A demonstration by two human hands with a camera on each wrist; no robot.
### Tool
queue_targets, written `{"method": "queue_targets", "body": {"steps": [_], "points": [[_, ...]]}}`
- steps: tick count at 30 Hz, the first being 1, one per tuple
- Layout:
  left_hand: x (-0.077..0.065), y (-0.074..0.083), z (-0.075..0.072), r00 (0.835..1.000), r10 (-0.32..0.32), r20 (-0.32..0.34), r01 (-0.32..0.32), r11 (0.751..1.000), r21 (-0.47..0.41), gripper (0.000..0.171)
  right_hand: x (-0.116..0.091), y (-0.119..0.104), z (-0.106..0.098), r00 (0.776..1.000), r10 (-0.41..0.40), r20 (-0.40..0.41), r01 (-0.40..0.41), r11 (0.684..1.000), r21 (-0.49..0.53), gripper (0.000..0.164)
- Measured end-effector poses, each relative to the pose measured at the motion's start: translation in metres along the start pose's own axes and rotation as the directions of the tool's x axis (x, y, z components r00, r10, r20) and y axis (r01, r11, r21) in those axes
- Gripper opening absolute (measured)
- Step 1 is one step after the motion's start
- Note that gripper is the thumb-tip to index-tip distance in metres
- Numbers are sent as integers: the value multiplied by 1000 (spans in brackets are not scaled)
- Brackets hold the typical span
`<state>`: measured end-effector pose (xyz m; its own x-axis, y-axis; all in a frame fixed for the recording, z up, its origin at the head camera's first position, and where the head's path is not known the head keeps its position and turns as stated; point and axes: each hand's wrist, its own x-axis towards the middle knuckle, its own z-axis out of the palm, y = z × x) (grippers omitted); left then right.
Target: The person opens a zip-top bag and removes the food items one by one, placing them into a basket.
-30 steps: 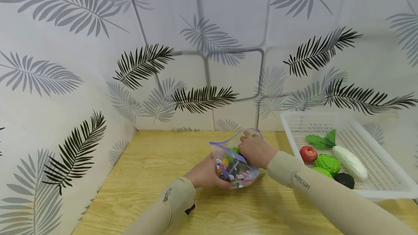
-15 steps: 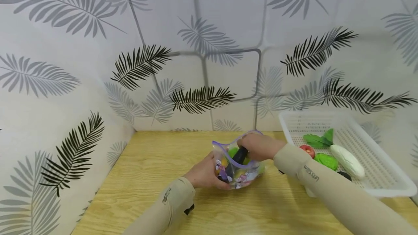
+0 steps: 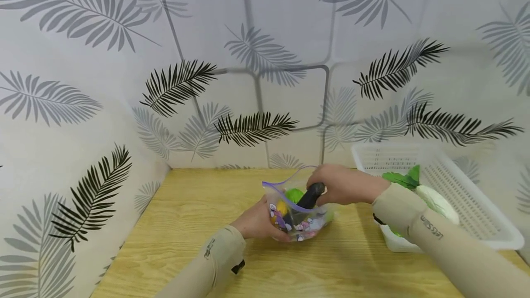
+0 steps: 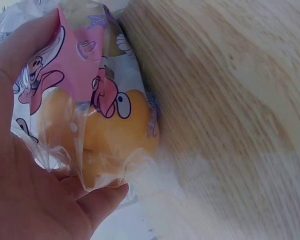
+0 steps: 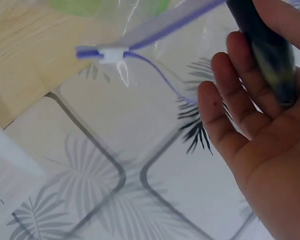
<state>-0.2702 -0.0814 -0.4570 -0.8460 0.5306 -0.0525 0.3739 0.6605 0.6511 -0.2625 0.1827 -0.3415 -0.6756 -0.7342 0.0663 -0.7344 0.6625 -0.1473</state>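
Note:
A clear zip bag (image 3: 307,230) with cartoon print and a purple zip edge stands with its mouth open on the wooden table. My left hand (image 3: 264,222) grips its left side, thumb in front. Through the plastic show a rounded yellow-orange piece (image 4: 125,127) and a leafy green one (image 3: 295,195). At the bag's mouth my right hand (image 3: 337,182) holds a dark, glossy eggplant (image 3: 311,196) by its upper end, the lower part still inside the bag. The right wrist view shows the eggplant (image 5: 270,55) between thumb and fingers, and the bag's white zip slider (image 5: 113,55).
A white perforated basket (image 3: 492,206) stands on the right of the table, partly behind my right forearm. It holds a white radish (image 3: 440,203) and a green leaf (image 3: 403,179). A leaf-patterned sheet (image 3: 248,95) hangs behind the table (image 3: 207,197).
My right hand has come up and right from deep inside the bag, drawing the eggplant partly out of its mouth. My left hand stays on the bag.

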Motion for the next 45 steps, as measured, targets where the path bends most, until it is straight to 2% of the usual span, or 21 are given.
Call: {"method": "queue_targets", "body": {"steps": [5,10,14,18,21,24,26,30,34,37,40,45], "points": [[0,-1,4,1000,18,-5,-18,1000,2,119,-25,2,-16,993,88,-80,-83,995,63,28],[-1,0,7,1000,0,-9,0,1000,0,119,-57,10,-30,971,191,-144,-173,977,128,25],[1,0,8,1000,25,-10,-25,1000,2,117,-87,20,-36,940,251,-230,-218,962,163,23],[3,-1,7,998,55,-6,-55,998,-1,106,-111,31,-37,901,282,-331,-243,958,154,23],[2,-2,7,999,50,-6,-50,999,-14,104,-127,39,-36,876,305,-375,-273,952,137,23],[2,-1,7,999,34,-5,-34,999,-24,111,-144,47,-35,853,337,-398,-310,942,132,23],[2,0,6,999,35,-4,-35,999,-34,114,-156,54,-33,840,364,-401,-336,931,142,27],[4,1,6,999,40,-3,-40,999,-26,113,-178,68,-29,825,438,-358,-398,899,182,39],[5,0,5,999,42,-3,-42,999,0,112,-193,83,-23,810,485,-329,-460,874,157,44],[5,-1,5,999,49,-3,-49,999,5,112,-200,95,-14,819,494,-293,-479,869,128,44],[5,-2,5,999,47,1,-47,999,1,115,-206,107,-5,835,505,-219,-491,863,117,46],[6,-1,7,999,50,9,-50,999,-7,116,-215,123,7,850,516,-107,-511,857,70,49]]}}
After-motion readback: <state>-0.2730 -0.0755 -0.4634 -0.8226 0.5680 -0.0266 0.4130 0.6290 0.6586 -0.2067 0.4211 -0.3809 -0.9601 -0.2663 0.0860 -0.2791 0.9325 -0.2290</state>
